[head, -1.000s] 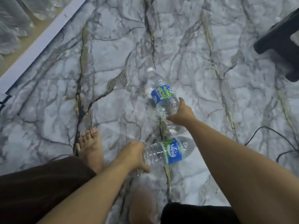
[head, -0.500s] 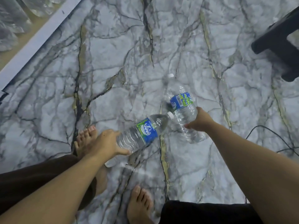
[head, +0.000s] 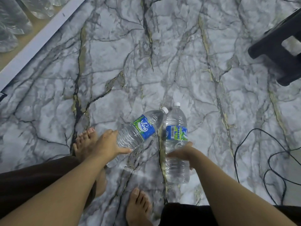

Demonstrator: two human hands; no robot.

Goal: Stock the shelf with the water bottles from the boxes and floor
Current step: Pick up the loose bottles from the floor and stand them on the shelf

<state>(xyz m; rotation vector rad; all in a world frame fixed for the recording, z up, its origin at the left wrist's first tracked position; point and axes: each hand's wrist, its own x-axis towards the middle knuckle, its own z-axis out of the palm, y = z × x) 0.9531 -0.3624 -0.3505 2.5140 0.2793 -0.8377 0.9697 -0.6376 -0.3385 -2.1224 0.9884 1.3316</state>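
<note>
Hands: left hand (head: 107,144) grips ribbed clear bottle (head: 138,130) | right hand (head: 184,152) grips second bottle (head: 176,124) | veined marble floor (head: 162,62)

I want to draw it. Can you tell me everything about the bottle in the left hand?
The left bottle is clear plastic with a white cap, a blue and green label and ribs round its lower half. It looks full of water. The left hand grips it low down, near its base. It is tilted, cap pointing away and to the right, close to the right bottle; whether they touch I cannot tell.
</note>
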